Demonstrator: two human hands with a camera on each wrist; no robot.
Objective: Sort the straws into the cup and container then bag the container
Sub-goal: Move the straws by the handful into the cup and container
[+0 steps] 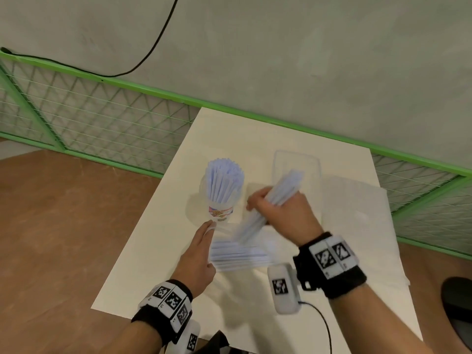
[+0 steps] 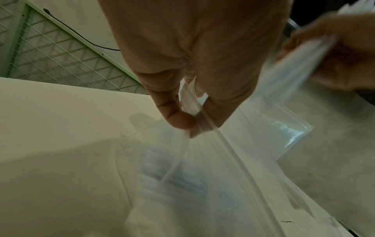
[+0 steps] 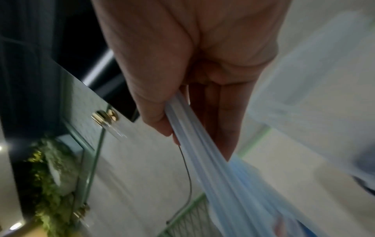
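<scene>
A clear cup [image 1: 220,212] packed with upright pale blue straws stands on the white table [image 1: 229,134]. To its right lies a clear empty container [image 1: 307,159]. My right hand [image 1: 277,209] grips a tilted bundle of straws [image 1: 286,186], its upper end over the container's near edge; the right wrist view shows my fingers [image 3: 221,115] curled round this bundle [image 3: 215,170]. A loose pile of straws [image 1: 237,254] lies flat near me. My left hand [image 1: 203,242] is at the pile's left end, and in the left wrist view its thumb [image 2: 172,110] and a finger pinch a few straws [image 2: 190,104].
A flat clear plastic bag [image 1: 357,203] lies on the table right of the container. A white tagged device [image 1: 283,287] with a black cable sits at the near edge. A green mesh fence [image 1: 102,118] runs behind the table. Brown floor lies to the left.
</scene>
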